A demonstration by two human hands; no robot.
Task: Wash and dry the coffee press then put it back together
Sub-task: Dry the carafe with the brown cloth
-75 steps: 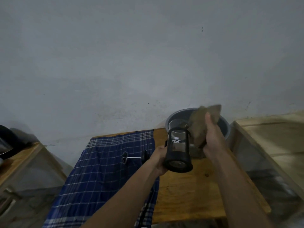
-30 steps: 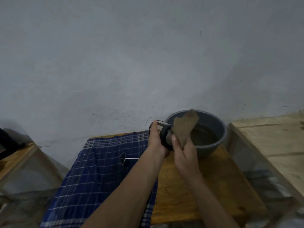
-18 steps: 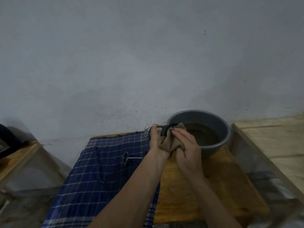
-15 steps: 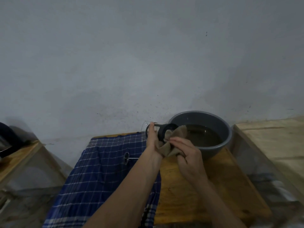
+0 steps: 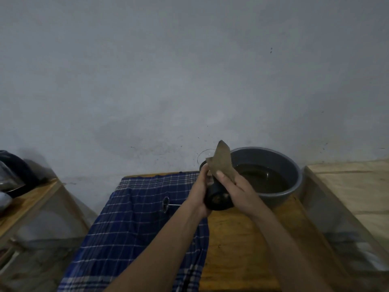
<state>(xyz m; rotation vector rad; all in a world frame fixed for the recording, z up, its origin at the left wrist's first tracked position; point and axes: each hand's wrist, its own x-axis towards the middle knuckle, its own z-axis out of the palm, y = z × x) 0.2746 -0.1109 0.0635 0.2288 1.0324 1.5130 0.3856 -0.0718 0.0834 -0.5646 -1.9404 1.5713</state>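
My left hand (image 5: 199, 191) grips the black coffee press body (image 5: 217, 199), held tilted above the wooden table with its base toward me and its glass rim pointing at the wall. My right hand (image 5: 237, 189) presses a brown cloth (image 5: 222, 162) against the press's side; one corner of the cloth sticks up. The metal plunger (image 5: 166, 204) with its round filter disc lies on the blue checked cloth (image 5: 134, 224), left of my hands.
A grey basin (image 5: 294, 173) of dark water stands at the back right of the wooden table (image 5: 248, 239). A second wooden surface (image 5: 353, 186) lies to the right. A dark kettle-like object (image 5: 12, 175) sits on a wooden shelf at far left. A grey wall is close behind.
The brown cloth was bunched over the press half a second ago; now its corner stands up and the press base is tipped toward me. My right hand has slid along the press.
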